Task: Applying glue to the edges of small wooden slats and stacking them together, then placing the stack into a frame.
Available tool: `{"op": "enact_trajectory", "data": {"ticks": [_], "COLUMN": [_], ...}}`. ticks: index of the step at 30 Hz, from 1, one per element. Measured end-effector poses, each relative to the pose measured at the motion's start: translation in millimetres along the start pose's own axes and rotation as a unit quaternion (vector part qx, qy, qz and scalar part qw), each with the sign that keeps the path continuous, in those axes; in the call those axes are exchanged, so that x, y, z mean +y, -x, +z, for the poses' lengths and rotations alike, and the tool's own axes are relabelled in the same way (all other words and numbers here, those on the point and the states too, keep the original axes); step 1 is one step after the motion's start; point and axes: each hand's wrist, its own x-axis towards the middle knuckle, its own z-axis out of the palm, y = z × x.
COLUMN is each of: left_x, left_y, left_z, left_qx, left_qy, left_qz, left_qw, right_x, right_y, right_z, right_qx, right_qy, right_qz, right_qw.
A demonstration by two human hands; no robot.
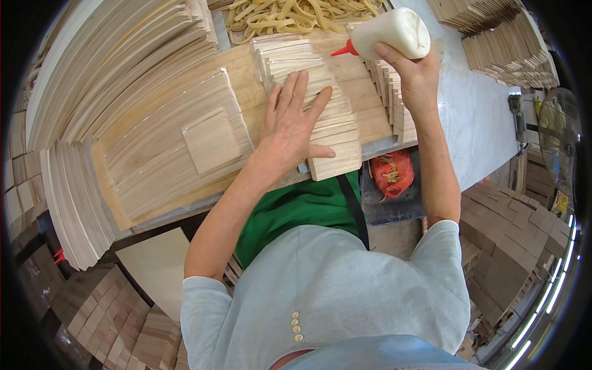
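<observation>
My left hand (292,117) lies with spread fingers on a row of overlapping thin wooden pieces (336,132) at the front edge of the bench. In my right hand (417,77) is a white glue bottle (394,34), tilted so its red nozzle (345,49) points left above the row's far end. Left of the row rests a wide wooden panel (154,148) with white lines along its edges. On that panel sits a small square wooden board (211,141). A second row of thin wooden pieces (388,92) stands beneath my right wrist.
Long wooden boards (123,68) are stacked at the far left. Yellowish rubber bands (296,15) lie in a heap at the back. More thin wood stacks (509,52) stand back right. Below the bench edge, a dark tray (394,213) holds a red bag (392,174). A fan (559,129) is at right.
</observation>
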Motion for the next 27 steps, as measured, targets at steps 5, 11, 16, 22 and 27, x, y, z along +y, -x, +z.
{"op": "enact_trajectory", "data": {"ticks": [5,11,16,22,27], "left_x": [4,21,33,50,56], "left_y": [3,13,28,35,43], "left_z": [0,-4,16,26,21], "left_qx": [0.019,0.096,0.072,0.115,0.058], "left_qy": [0.011,0.0,-0.018,-0.029,-0.044], "left_qz": [-0.007,0.04,0.1,0.097,0.068], "left_qw": [1.0,0.995,0.992,0.988,0.995], "right_x": [-1,4,10,12,10], "right_y": [12,32,39,40,41], "right_z": [0,21,38,48,48], "right_qx": [0.009,-0.006,-0.034,-0.041,-0.047], "right_qy": [-0.174,-0.227,-0.208,-0.188,-0.137], "right_qz": [0.007,0.02,0.035,0.049,0.023], "right_qw": [0.985,0.974,0.977,0.98,0.989]}}
